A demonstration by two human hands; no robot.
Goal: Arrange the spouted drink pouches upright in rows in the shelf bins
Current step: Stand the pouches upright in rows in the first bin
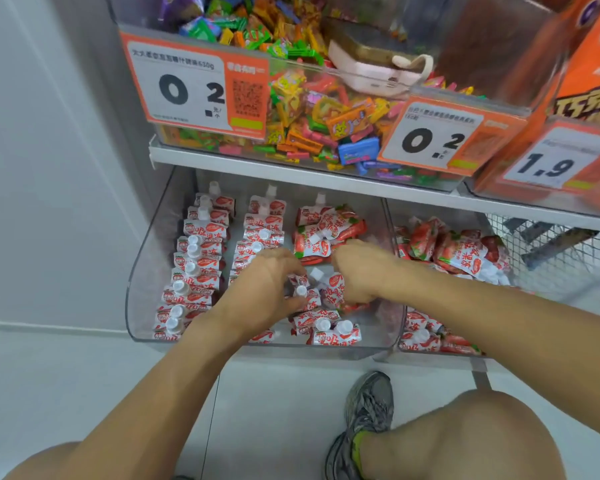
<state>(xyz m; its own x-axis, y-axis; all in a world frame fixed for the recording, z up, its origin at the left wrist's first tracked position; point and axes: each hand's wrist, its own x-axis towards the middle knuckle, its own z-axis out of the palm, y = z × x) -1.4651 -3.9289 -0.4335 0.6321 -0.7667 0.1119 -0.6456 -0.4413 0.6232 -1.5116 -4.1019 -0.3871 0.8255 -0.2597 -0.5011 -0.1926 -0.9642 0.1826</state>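
Left hand (267, 289): curled around upright pouches (305, 296) in the clear bin (142, 271).
Right hand (361, 271): one pouch (335, 289) is pinched.

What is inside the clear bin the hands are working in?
The clear bin holds red-and-white spouted pouches: two upright rows at left and middle, a jumbled pile at right. The left hand and right hand cover the pouches beneath them.

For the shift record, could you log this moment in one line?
left hand grips pouches | right hand grips pouches | clear bin | third row unfinished
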